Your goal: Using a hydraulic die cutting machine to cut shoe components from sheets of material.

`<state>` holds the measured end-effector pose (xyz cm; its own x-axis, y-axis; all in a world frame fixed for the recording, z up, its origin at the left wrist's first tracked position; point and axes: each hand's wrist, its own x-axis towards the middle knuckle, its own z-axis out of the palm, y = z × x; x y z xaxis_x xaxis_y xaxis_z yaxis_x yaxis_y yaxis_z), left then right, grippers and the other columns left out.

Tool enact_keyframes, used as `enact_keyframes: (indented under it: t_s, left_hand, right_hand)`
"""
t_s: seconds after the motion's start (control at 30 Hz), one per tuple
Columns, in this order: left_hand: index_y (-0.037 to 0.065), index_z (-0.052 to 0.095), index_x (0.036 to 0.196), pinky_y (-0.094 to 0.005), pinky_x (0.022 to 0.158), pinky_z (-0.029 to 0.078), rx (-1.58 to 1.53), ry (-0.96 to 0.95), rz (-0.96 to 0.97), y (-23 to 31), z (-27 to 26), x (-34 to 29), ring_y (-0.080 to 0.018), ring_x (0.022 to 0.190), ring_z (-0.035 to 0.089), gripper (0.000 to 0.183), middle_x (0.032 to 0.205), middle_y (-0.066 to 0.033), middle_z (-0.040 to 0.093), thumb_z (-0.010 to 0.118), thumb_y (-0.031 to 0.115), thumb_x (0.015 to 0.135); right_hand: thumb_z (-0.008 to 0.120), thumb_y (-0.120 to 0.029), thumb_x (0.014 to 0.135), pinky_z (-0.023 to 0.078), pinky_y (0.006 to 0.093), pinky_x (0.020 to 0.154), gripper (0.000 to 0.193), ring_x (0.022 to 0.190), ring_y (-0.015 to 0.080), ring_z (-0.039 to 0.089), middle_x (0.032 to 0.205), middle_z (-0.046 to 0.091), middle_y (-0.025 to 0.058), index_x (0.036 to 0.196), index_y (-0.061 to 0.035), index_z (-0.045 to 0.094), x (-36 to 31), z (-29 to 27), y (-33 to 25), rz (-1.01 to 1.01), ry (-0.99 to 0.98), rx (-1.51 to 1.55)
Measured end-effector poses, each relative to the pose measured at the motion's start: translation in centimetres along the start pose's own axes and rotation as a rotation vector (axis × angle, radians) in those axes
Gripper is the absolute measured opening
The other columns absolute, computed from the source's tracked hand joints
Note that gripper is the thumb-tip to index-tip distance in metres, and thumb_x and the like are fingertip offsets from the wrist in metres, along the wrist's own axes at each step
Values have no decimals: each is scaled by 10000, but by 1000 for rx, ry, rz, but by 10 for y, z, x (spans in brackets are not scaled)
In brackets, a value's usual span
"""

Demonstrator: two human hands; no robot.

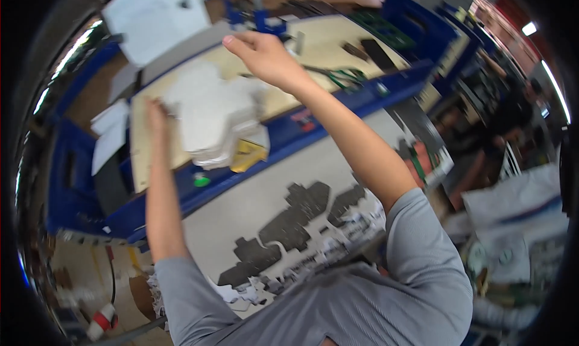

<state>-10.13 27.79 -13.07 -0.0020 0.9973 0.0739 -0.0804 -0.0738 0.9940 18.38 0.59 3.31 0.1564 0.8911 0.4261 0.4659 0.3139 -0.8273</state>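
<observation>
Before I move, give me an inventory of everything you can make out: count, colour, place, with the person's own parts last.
stack of cut sheets: one, white, on the board
board: one, beige, on the bench
bench: one, blue, across the upper middle
label: one, yellow, stack's near right corner
small piece: one, green, near rail below the stack
scissors: one pair, green-handled, board's right half
flat bar: one, dark, board's right end
large sheet: one, white, upper left
scraps: many, white, lower middle
connector: one, red and white, lower left
background clutter: uncountable, mixed, right side, blurred
left hand: one, bare, stack's left side
right hand: one, bare, above board's far edge
</observation>
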Motion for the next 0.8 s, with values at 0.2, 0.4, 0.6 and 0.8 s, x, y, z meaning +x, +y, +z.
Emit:
enact_keyframes:
  t_s: [0.2, 0.4, 0.6, 0.8]
  left_hand:
    - [-75, 561, 1056, -370, 925, 451, 114, 361, 646, 16, 18, -267, -261, 1020, 562, 291, 1029, -154, 589, 436, 156, 930]
    - [1, 618, 1047, -328, 808, 485, 548, -533, -170, -103, 54, -496, -225, 973, 593, 250, 1046, -143, 624, 540, 181, 891]
    - [30, 430, 1351, -437, 863, 497, 969, -621, 540, -159, 192, -521, -399, 976, 614, 513, 1066, -231, 631, 553, 191, 880]
    - [-20, 547, 953, -505, 713, 518, 1121, -489, -1, -176, 246, -517, -419, 810, 641, 311, 844, -268, 645, 607, 261, 835]
  right_hand:
    - [456, -374, 985, 494, 300, 880, 469, 985, 213, 652, 1071, 668, 143, 1183, 30, 586, -333, -171, 91, 729, 0, 394]
    - [634, -277, 837, 496, 343, 790, 344, 887, 240, 665, 895, 682, 191, 955, 45, 655, -511, -239, 202, 1224, 488, -480]
    - [660, -98, 737, 292, 453, 1073, 666, 1303, 422, 316, 1403, 347, 254, 1350, -67, 404, -490, -340, 315, 573, 344, -913]
    - [685, -20, 557, 180, 512, 1129, 1136, 1410, 408, 146, 1523, 143, 231, 1505, -250, 102, -446, -406, 337, 379, -827, -1180]
